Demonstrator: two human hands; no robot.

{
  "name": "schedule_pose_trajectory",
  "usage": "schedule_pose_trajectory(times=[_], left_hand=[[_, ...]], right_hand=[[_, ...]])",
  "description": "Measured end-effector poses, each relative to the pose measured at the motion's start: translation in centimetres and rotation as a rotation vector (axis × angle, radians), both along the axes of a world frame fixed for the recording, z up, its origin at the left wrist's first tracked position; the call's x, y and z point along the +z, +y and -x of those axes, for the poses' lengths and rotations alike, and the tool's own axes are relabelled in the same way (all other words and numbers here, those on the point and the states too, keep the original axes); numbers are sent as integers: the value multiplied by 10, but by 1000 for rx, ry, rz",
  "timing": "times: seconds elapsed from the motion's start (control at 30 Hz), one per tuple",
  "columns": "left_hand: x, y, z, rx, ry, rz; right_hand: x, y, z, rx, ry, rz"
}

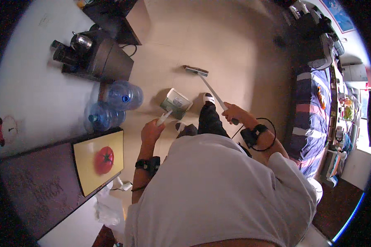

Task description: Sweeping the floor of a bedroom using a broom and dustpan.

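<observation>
As right hand grips slim broom, boxy dustpan, left hand holding

Your left head-worn fisheye camera looks steeply down and forward from above your pale shirt, which sits nearest and fills the lower middle, with your left grip and right grip farther out, the floor beyond, and striped bedding curving along the right rim.

The dustpan in the left hand looks smooth plastic, jugs left of it glossy plastic, bedding right of the right hand matt cloth.
</observation>
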State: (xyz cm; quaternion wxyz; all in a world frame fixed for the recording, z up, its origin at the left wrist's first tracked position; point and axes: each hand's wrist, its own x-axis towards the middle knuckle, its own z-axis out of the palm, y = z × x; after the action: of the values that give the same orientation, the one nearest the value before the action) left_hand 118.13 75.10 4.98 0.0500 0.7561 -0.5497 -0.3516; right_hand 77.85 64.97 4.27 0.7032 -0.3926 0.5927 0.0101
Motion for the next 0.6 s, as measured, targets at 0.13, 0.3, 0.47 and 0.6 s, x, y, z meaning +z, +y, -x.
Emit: schedule_pose_trajectory(times=[0.13, 0.3, 0.47, 0.6], left_hand=[[1, -3, 3, -43, -78, -26], [-8, -13, -3, -15, -21, -50], [-11, -9, 1, 8, -40, -89], [-16, -2, 18, -69, -41, -12]], right_hand=[[11, 27, 9, 48, -113, -84], [9, 55, 24, -21, -320, -271], [34, 44, 46, -152, -169, -292], [59, 32, 85, -191, -68, -153]])
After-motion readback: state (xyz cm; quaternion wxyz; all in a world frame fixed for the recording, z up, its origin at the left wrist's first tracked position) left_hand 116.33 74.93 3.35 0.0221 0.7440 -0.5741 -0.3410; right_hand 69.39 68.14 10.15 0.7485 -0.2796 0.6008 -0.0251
